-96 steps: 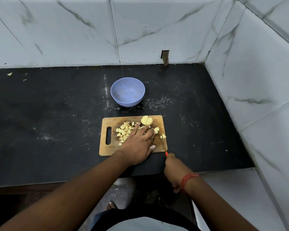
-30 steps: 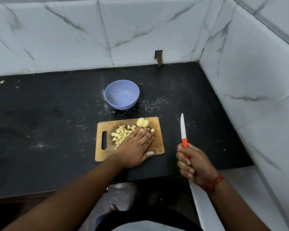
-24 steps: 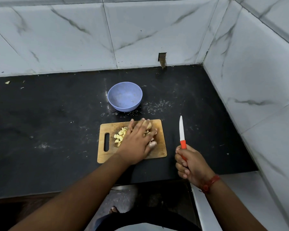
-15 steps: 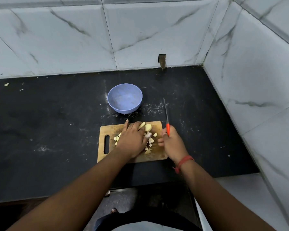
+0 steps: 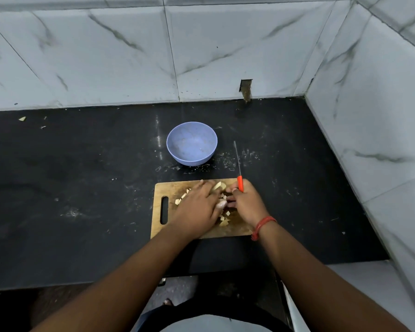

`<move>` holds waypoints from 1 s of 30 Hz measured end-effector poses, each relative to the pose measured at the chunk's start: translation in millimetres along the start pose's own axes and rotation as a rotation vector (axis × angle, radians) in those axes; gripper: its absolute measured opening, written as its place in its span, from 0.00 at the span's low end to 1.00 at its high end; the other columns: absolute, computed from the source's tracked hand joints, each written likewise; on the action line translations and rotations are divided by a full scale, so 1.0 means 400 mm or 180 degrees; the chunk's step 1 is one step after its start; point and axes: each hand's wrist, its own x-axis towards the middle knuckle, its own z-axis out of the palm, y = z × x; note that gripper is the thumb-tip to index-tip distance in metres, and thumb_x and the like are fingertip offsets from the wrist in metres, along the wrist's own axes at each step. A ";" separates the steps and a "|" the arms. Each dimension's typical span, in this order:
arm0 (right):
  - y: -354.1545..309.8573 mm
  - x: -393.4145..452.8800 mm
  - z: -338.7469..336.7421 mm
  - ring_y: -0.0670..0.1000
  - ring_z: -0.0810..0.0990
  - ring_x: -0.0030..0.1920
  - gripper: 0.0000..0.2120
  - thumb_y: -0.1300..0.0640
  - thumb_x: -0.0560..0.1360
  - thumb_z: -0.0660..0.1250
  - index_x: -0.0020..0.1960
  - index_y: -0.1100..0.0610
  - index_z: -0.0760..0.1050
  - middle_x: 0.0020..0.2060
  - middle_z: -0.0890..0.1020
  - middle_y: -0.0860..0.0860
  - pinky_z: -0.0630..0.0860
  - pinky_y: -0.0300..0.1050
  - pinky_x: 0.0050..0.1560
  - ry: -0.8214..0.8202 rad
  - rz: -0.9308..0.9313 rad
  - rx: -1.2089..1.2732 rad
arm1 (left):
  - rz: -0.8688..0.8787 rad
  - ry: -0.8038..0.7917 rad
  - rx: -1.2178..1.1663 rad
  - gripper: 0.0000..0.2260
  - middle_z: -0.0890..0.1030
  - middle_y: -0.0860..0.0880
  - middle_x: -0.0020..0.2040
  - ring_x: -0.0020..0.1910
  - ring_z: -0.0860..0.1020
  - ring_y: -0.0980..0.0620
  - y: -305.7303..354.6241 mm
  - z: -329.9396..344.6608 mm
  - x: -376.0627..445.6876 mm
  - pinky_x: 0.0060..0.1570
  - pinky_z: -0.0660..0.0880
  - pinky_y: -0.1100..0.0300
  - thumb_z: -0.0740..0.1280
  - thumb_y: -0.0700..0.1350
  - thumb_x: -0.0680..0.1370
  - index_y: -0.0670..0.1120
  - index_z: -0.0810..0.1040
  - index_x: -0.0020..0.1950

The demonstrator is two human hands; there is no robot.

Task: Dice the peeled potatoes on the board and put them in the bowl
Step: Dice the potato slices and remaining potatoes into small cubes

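So both hands are down on the wooden cutting board [image 5: 164,188], which sits on the black table [image 5: 82,188] toward the near edge, its handle slot at the left end. The left hand [image 5: 199,207] lies palm-down over the middle of the board, fingers loosely spread and laid flat on the pile of diced potato pieces [image 5: 225,218]; it isn't gripping anything that I can make out. A few cubes peek out on its left side and a few more sit in the gap between the two hands, near the front of the board. A bigger uncut chunk of potato [image 5: 219,186] shows at the far edge of the board, just past the left fingertips.

The right hand [image 5: 247,202] is at the right end of the board, curled around the orange handle of a knife [image 5: 240,183], fingers tucked in toward the potato pile and almost touching the left hand. The thin blade points straight away, out past the far edge of the board over the table. There's a red thread band on that wrist.

The blue bowl [image 5: 191,159] stands on the table just beyond the board, slightly left of the blade tip, and no potato shows inside it. Some pale crumbs are scattered on the table around it. White marble-look tile walls run along the far side and the right side.
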 end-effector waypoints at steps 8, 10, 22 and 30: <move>0.030 -0.018 -0.076 0.55 0.82 0.41 0.05 0.57 0.76 0.61 0.43 0.52 0.75 0.39 0.83 0.54 0.80 0.57 0.47 0.0329 0.0241 0.0189 | 0.1024 -0.0157 0.0704 0.28 0.66 0.43 0.78 0.77 0.64 0.45 0.083 0.070 0.014 0.80 0.50 0.51 0.52 0.58 0.83 0.42 0.72 0.74; 0.039 -0.023 -0.085 0.52 0.82 0.43 0.05 0.57 0.74 0.63 0.42 0.50 0.75 0.39 0.83 0.50 0.81 0.58 0.51 0.0404 0.0188 -0.0117 | 0.1059 -0.0199 0.0780 0.27 0.65 0.43 0.79 0.78 0.62 0.45 0.085 0.082 0.010 0.79 0.54 0.45 0.52 0.58 0.82 0.43 0.73 0.74; 0.051 -0.060 -0.083 0.51 0.83 0.43 0.10 0.61 0.77 0.61 0.43 0.49 0.75 0.40 0.83 0.50 0.81 0.55 0.51 0.0388 0.0070 -0.0561 | 0.0822 -0.0010 0.0904 0.26 0.75 0.43 0.71 0.76 0.65 0.42 0.047 0.089 -0.027 0.76 0.58 0.37 0.55 0.58 0.82 0.45 0.72 0.74; 0.038 -0.063 -0.068 0.49 0.82 0.46 0.09 0.60 0.77 0.62 0.44 0.48 0.76 0.42 0.81 0.46 0.80 0.54 0.53 0.0365 -0.0030 -0.0720 | 0.0750 -0.0014 0.0908 0.27 0.74 0.45 0.73 0.77 0.64 0.44 0.038 0.109 -0.025 0.77 0.55 0.38 0.53 0.59 0.82 0.44 0.73 0.74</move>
